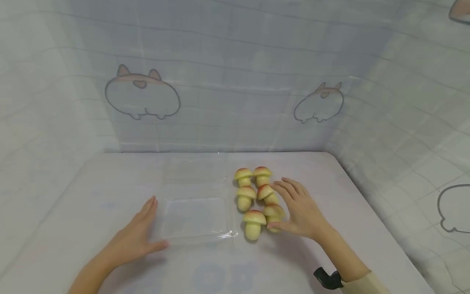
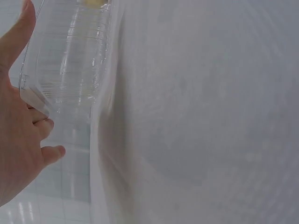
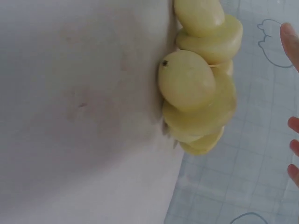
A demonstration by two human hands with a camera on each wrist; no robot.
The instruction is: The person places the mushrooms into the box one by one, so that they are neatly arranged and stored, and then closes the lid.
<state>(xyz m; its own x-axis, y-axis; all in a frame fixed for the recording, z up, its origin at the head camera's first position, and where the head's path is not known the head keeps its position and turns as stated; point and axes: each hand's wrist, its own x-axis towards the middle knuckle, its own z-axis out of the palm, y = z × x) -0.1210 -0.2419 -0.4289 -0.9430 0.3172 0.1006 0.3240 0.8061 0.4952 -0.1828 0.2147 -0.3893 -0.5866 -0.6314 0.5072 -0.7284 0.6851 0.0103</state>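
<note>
A clear plastic container [image 1: 194,218] with its lid [image 1: 194,171] folded back lies on the table. My left hand [image 1: 134,241] is beside its left edge, fingers extended and thumb spread apart; in the left wrist view the container [image 2: 65,56] overlaps the fingertips, and I cannot tell if they touch it. Several toy mushrooms [image 1: 253,230], with yellow stems and red-tinged caps, stand in two rows to its right. My right hand [image 1: 301,210] hovers at the right row, thumb and fingers apart, the thumb near the closest mushroom [image 1: 273,210]. Nothing is held in either hand.
The white table [image 1: 352,245] is bounded by a pale tiled-pattern curtain [image 1: 235,102] behind and at the sides, printed with animal drawings. A dark strap piece [image 1: 327,278] is at the right wrist, next to a beige sleeve [image 1: 367,283].
</note>
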